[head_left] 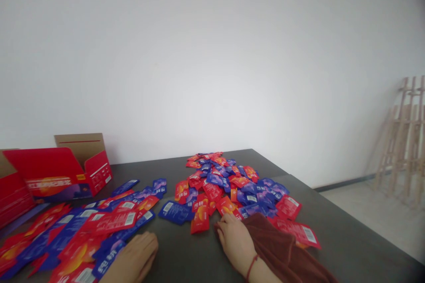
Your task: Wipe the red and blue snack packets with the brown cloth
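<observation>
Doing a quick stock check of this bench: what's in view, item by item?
Central sachet pile: dozens, red and blue, heaped mid-table.
Left sachet spread: dozens, red and blue, loose at front left.
Open carton: at least one, red with brown card flap, far left of table.
Table: one, dark grey, under everything.
Wooden easels: several, pale wood, on the floor by the wall, right.
Cloth: one, brown, beside the right hand, over the pile's edge.
Bracelet: one, red, on the right wrist.
Left hand: bare, on the table by the left spread.
Right hand: bare, at the central pile's edge.
</observation>
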`<state>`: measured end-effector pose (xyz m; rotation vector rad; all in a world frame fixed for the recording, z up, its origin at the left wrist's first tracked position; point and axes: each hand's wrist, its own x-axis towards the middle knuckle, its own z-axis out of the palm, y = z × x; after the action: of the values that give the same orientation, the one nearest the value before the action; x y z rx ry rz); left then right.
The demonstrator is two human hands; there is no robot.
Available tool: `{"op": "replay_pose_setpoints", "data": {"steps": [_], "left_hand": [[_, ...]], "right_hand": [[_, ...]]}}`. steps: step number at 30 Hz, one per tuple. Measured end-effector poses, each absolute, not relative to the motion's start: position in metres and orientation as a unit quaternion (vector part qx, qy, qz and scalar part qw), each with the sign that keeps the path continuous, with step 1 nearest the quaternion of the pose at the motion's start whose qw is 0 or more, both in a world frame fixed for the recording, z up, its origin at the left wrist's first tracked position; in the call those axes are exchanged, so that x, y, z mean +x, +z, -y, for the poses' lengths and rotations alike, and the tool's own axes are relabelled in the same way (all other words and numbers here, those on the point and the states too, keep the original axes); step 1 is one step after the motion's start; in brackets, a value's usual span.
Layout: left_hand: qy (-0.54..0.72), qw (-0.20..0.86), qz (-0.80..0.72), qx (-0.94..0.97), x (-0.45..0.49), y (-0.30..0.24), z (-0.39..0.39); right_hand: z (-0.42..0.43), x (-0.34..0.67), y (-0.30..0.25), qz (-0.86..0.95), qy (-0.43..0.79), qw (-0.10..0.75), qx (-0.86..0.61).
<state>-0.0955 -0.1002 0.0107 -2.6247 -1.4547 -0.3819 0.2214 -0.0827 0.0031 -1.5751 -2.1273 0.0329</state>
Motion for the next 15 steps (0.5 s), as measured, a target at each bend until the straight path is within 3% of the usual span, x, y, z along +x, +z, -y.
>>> {"op": "replay_pose_setpoints", "data": {"steps": [10, 15], "left_hand": [[-0.141, 0.09, 0.508, -0.845, -0.097, 0.02, 0.045], [-0.043, 0.06, 0.502, -0.862, -0.042, 0.027, 0.021]], "right_hand": [[0.083, 0.221, 0.006, 0.782, 0.011, 0.232, -0.578], [0.083, 0.221, 0.005, 0.783, 0.002, 0.238, -0.574]]}}
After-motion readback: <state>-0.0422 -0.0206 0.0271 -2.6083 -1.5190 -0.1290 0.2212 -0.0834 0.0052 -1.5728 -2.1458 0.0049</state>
